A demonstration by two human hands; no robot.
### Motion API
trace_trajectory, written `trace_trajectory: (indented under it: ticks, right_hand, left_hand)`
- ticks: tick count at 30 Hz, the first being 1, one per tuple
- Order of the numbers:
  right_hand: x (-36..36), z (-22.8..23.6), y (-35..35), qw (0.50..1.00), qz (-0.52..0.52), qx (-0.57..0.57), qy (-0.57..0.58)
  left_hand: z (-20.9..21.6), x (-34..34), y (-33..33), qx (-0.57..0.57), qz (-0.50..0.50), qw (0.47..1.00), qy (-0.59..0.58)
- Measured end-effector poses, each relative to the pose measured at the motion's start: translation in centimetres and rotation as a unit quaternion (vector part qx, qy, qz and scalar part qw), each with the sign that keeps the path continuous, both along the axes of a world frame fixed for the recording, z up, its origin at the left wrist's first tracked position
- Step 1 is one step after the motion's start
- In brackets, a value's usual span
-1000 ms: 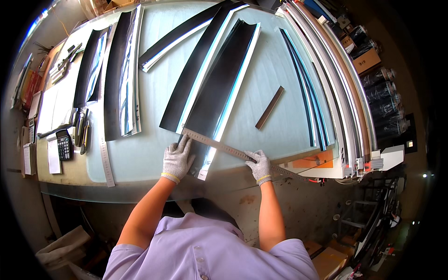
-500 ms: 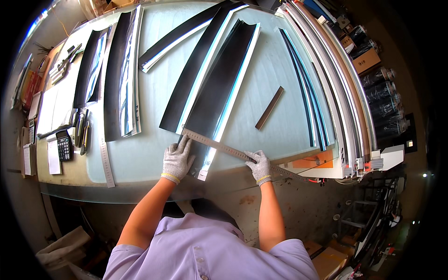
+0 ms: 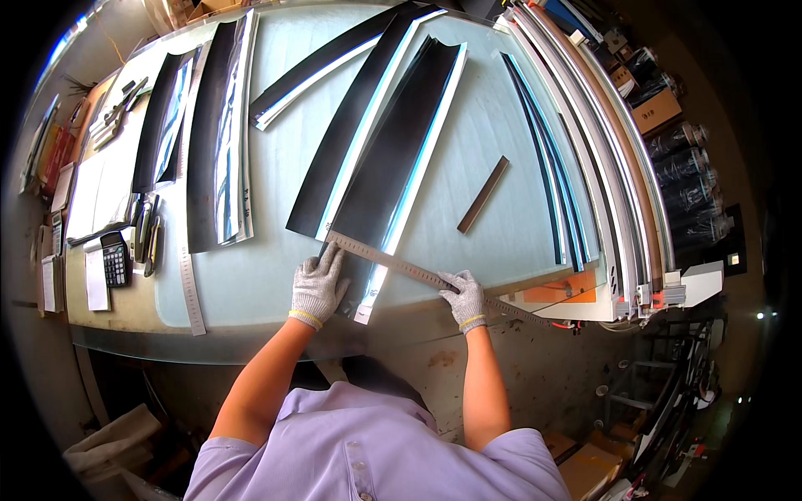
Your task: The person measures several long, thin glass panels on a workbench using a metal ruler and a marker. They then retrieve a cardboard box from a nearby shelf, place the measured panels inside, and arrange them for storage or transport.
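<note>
A long metal ruler (image 3: 399, 265) lies slantwise across the near part of a dark film strip (image 3: 388, 179) with a white and blue edge. My left hand (image 3: 317, 288), in a grey knit glove, has its fingers on the ruler's left end, by the strip's left edge. A small dark piece shows beside those fingertips; what it is I cannot make out. Further right, my gloved right hand (image 3: 464, 299) grips the ruler between thumb and fingers. The ruler's right end sticks out past this hand over the table edge.
More dark film strips (image 3: 213, 142) lie left and at the back of the glass-topped table (image 3: 276, 167). A short brown strip (image 3: 483, 194) and thin blue-black strips (image 3: 543, 159) lie right. A calculator (image 3: 115, 257) and cutters (image 3: 151, 238) sit left; long rails (image 3: 610, 134) run along the right side.
</note>
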State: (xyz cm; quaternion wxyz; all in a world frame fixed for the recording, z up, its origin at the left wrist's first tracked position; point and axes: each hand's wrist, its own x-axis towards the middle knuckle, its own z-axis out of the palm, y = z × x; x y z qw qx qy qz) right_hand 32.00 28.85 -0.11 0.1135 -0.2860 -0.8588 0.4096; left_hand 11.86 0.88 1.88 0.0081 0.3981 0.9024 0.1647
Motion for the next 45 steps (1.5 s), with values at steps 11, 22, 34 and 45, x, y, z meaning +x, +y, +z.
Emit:
trace_trajectory:
  ticks: [11,22,34,45]
  right_hand:
    - [-0.1,0.3,-0.1,1.0,-0.006,-0.005,-0.011]
    - [0.0,0.4,-0.1,0.999,-0.015,-0.02,-0.02]
    - [-0.3,1.2,-0.4,0.999,-0.019,-0.026,-0.023]
    - [0.0,0.0,0.0,1.0,-0.003,0.004,-0.003]
  left_hand:
    - [-0.3,0.0,-0.1,0.004,-0.001,1.0,0.007]
    - [-0.2,-0.1,0.0,0.004,-0.001,1.0,0.008]
    - [-0.1,0.0,-0.1,0.01,-0.003,1.0,0.002]
    - [-0.2,0.0,0.0,0.005,0.0,1.0,0.008]
